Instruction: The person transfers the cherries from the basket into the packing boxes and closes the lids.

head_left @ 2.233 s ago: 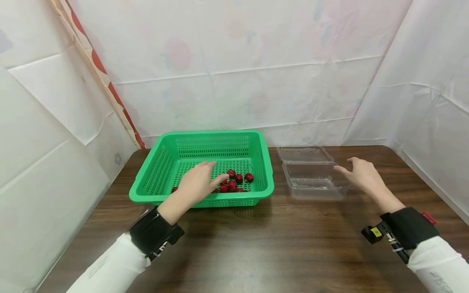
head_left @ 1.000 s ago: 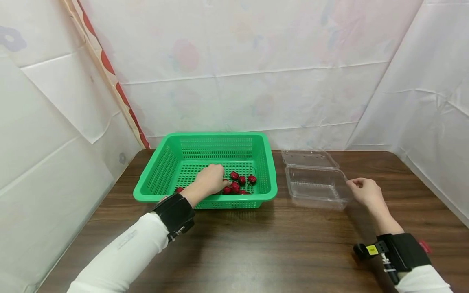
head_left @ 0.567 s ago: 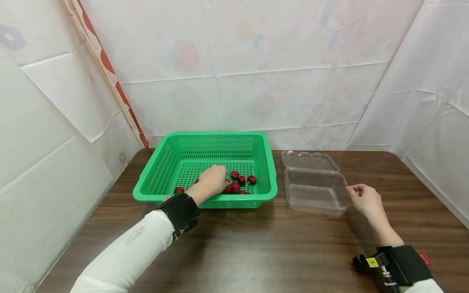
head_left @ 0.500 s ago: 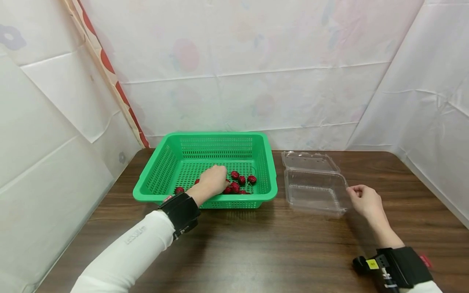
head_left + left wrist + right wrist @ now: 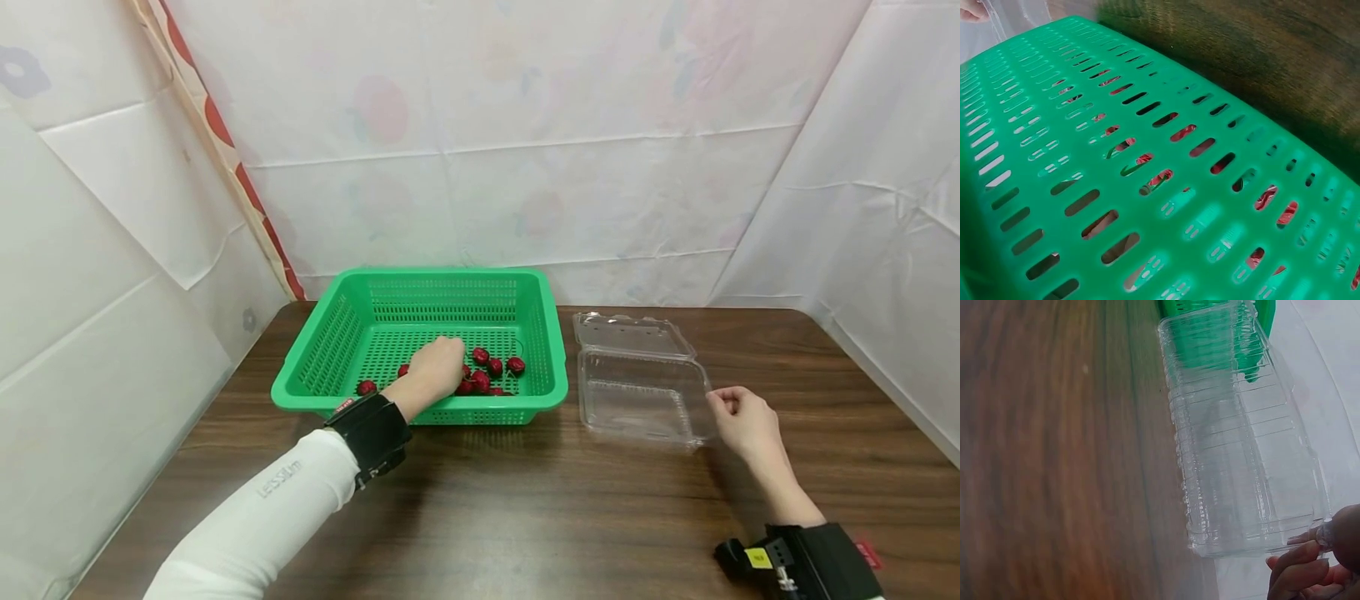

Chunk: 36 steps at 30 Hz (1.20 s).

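My left hand [image 5: 440,364] reaches over the front rim of a green slotted basket [image 5: 517,403], down among dark red cherries [image 5: 480,382] with thin stems. Its fingertips are hidden behind the hand, so I cannot tell if they hold a cherry. In the left wrist view the basket wall [image 5: 985,250] fills most of the picture, with red fruit showing through the slots. My right hand [image 5: 750,423] pinches the right edge of a clear plastic clamshell container [image 5: 637,396], its lid folded back. The right wrist view has the right fingers [image 5: 1300,569] at the container's corner.
Basket and container stand side by side on a dark wooden table [image 5: 525,517], with a narrow gap between. White patterned sheeting [image 5: 480,167] hangs behind and along both sides. A few cherries [image 5: 367,388] lie left of the left wrist in the basket.
The left hand has gone from hovering over the basket down into the cherries. The right hand has come onto the container's right edge and drawn it slightly toward me.
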Available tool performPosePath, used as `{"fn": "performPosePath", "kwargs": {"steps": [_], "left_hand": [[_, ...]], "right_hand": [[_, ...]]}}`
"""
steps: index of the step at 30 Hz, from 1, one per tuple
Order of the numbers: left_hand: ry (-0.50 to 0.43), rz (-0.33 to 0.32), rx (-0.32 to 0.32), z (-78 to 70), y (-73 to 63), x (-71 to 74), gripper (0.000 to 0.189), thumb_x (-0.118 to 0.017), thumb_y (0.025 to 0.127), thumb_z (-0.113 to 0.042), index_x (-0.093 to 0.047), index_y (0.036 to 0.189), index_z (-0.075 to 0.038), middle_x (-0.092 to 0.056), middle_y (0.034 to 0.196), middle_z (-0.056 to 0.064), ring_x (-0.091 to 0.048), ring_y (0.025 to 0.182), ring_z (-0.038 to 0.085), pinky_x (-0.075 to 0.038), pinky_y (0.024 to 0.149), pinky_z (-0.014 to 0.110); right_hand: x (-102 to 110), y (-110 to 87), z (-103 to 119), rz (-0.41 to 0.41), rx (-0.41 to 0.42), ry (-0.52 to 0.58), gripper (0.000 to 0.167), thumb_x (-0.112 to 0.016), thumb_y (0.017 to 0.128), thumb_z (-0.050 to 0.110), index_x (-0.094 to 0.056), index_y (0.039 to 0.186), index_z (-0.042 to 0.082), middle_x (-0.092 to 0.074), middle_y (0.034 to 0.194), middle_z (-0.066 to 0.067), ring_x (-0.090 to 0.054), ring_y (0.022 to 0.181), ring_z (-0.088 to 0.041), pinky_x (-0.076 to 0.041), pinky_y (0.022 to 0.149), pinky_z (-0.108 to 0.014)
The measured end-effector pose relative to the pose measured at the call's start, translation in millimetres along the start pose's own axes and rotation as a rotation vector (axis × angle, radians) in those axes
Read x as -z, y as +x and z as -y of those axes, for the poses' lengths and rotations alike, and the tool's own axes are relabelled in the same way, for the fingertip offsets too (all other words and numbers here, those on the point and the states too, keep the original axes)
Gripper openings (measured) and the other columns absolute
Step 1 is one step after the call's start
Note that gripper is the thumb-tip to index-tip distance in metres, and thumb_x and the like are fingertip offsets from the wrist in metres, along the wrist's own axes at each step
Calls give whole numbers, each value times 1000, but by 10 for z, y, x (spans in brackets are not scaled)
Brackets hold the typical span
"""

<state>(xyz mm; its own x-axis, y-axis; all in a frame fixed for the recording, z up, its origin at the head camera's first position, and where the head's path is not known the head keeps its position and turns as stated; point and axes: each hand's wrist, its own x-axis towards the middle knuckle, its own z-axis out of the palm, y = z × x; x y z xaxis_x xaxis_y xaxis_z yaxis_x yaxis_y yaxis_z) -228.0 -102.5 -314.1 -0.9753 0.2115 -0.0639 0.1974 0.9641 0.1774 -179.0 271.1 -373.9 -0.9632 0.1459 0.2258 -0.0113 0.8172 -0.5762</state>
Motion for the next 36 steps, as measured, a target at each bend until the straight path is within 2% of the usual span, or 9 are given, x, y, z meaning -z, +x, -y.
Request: {"fn": "performPosePath", "kwargs": {"steps": [7, 16, 20, 23, 27, 29, 30, 34, 36], "left_hand": [[-27, -12, -10, 5, 13, -13, 33, -48, 87, 1, -39, 57, -12, -32, 50, 3, -26, 46, 13, -22, 43, 26], [-115, -80, -70, 61, -16, 47, 44, -46, 82, 5, -24, 49, -16, -13, 49, -4, -12, 47, 11, -14, 43, 24], [-149, -95, -75, 78, -48, 95, 43, -46, 81, 5, -27, 47, -15, -17, 47, -4, -13, 47, 11, -16, 44, 24], [-174, -105, -58, 93, -64, 122, 39, -49, 83, 2, -44, 47, -12, -33, 46, -4, -23, 45, 9, -22, 44, 23], [-217, -126, -45, 102, -96, 160, 31, -50, 85, -1, -54, 55, -9, -41, 51, -2, -28, 48, 10, -26, 48, 25], [-240, -142, -48, 102, -119, 182, 32, -49, 85, 0, -49, 54, -9, -35, 50, -1, -23, 50, 12, -23, 49, 27], [-256, -154, -47, 99, -133, 194, 31, -49, 85, 0, -52, 56, -8, -37, 51, 0, -24, 50, 13, -24, 49, 27], [-298, -213, -68, 74, -190, 228, 21, -51, 85, -1, -65, 71, -4, -53, 59, 3, -39, 50, 12, -31, 52, 26], [-319, -239, -80, 53, -224, 240, 16, -53, 85, -3, -69, 81, -3, -61, 69, 6, -49, 55, 13, -38, 55, 26]], "right_hand": [[-11, -18, 12, 5, -10, 8, 30, -44, 92, 16, -55, 96, -12, -56, 64, -7, -43, 54, -16, -34, 51, -31], [-17, -34, 39, 14, -12, 23, 31, -44, 92, 16, -54, 95, -12, -56, 67, -10, -45, 57, -18, -35, 52, -30], [-22, -46, 35, 31, -23, 30, 33, -43, 93, 18, -53, 97, -13, -58, 72, -15, -50, 64, -23, -37, 54, -31], [-29, -51, 37, 29, -23, 35, 33, -43, 93, 18, -53, 96, -13, -58, 72, -15, -51, 66, -25, -37, 55, -31], [-36, -55, 45, 13, -11, 36, 31, -44, 92, 17, -53, 95, -13, -57, 70, -13, -49, 63, -22, -37, 55, -32], [-39, -58, 48, 6, -9, 39, 30, -45, 92, 16, -53, 94, -13, -57, 69, -13, -48, 62, -21, -37, 55, -32], [-41, -56, 49, 4, -7, 38, 30, -45, 91, 16, -54, 94, -13, -57, 69, -12, -48, 61, -21, -37, 55, -32], [-44, -57, 47, 11, -20, 46, 31, -44, 92, 17, -53, 94, -12, -57, 71, -13, -48, 63, -21, -37, 55, -31], [-44, -55, 49, 15, -26, 51, 31, -44, 92, 18, -53, 95, -12, -57, 71, -14, -48, 62, -21, -37, 54, -31]]}}
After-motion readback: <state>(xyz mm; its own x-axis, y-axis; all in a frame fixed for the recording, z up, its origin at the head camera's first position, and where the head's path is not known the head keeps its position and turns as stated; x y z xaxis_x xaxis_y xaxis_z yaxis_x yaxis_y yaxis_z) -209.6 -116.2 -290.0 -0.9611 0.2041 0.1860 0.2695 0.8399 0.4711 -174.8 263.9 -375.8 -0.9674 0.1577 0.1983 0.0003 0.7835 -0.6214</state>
